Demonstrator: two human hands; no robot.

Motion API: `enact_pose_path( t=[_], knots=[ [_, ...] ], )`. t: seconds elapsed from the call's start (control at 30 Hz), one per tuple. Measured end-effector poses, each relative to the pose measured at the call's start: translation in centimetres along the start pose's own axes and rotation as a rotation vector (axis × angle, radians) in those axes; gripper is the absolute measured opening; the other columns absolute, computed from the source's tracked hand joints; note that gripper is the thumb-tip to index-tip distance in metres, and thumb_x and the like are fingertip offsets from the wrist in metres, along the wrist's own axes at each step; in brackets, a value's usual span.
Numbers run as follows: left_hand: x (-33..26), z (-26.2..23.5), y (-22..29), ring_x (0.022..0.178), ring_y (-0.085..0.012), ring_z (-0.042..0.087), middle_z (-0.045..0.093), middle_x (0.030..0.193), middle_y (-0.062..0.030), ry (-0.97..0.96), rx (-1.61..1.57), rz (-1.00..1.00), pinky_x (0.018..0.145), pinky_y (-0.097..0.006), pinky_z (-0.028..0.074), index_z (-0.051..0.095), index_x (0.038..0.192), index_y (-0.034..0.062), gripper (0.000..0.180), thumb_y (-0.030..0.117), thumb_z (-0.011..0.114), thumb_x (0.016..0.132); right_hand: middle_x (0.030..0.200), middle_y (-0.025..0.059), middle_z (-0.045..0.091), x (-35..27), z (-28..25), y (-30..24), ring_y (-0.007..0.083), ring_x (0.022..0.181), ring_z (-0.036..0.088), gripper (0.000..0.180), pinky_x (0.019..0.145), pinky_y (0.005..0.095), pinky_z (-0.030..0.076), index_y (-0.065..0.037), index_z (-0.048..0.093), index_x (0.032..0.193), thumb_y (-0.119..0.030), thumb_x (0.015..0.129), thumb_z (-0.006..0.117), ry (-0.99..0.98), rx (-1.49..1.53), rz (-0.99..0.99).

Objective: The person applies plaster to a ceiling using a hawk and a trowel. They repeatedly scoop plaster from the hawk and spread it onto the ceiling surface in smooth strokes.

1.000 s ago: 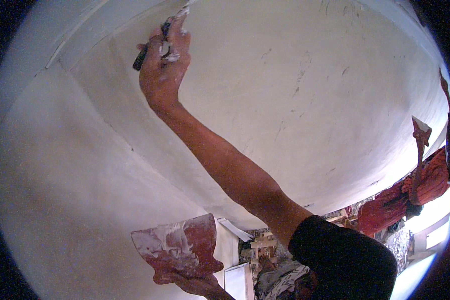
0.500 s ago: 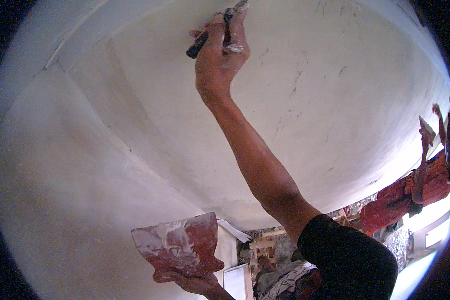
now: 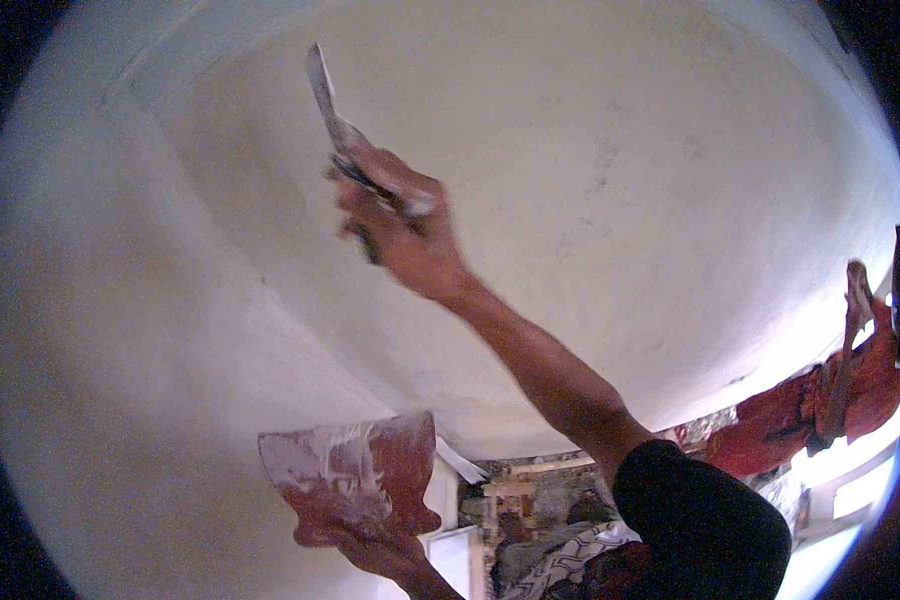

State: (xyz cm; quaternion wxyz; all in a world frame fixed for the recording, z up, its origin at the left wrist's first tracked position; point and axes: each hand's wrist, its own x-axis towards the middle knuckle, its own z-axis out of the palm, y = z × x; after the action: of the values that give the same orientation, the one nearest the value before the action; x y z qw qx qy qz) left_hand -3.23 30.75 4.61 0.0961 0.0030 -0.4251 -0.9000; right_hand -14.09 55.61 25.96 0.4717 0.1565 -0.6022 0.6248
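Note:
My right hand (image 3: 410, 235) is wrapped round the dark handle of a putty knife (image 3: 320, 88). Its narrow, whitish blade points up and left, in front of the pale plastered surface (image 3: 530, 190); whether the blade touches it I cannot tell. White smears mark the hand, which is slightly blurred. Lower down, my left hand (image 3: 378, 552) grips a reddish-brown putty board (image 3: 415, 490) from below, by its notched edge. White putty (image 3: 355, 465) is spread across the face of the board.
A crease (image 3: 262, 280) runs between two pale plastered surfaces. At the right, another person in red clothing (image 3: 770, 425) has an arm raised. Wooden pieces (image 3: 515, 488) and patterned cloth (image 3: 570, 560) show at the bottom, beside my black sleeve (image 3: 705, 520).
My right hand has come down and to the left with the putty knife, whose blade now shows fully. The putty board has shifted slightly. The other person's raised arm is lower.

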Motion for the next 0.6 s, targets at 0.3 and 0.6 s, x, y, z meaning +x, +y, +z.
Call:
enact_pose_path(
  t=[0.3, 0.6],
  knots=[
    [1.0, 2.5, 0.6, 0.115, -0.0250, 0.054, 0.053, 0.130, -0.0105, -0.200, -0.418, -0.395, 0.100, -0.039, 0.042, 0.039, 0.139, 0.0024, 0.050, 0.035, 0.039, 0.102, 0.104, 0.0078, 0.066, -15.3, -11.0, -0.3, 0.0121, 0.085, 0.059, 0.038, 0.072, 0.0250, 0.052, -0.016, 0.065, 0.120, 0.000, 0.086, 0.065, -0.587, -0.285, 0.357],
    [0.3, 3.0, -2.1, 0.110, -0.0259, 0.058, 0.057, 0.125, -0.0139, -0.206, -0.688, -0.627, 0.096, -0.040, 0.047, 0.044, 0.133, 0.0019, 0.042, 0.024, 0.049, 0.097, 0.119, 0.0145, 0.060, -21.1, -8.2, 2.5, 0.0244, 0.104, 0.060, 0.042, 0.088, 0.0336, 0.051, -0.016, 0.067, 0.115, 0.010, 0.081, 0.065, -0.451, 0.094, 0.405]
  ],
)
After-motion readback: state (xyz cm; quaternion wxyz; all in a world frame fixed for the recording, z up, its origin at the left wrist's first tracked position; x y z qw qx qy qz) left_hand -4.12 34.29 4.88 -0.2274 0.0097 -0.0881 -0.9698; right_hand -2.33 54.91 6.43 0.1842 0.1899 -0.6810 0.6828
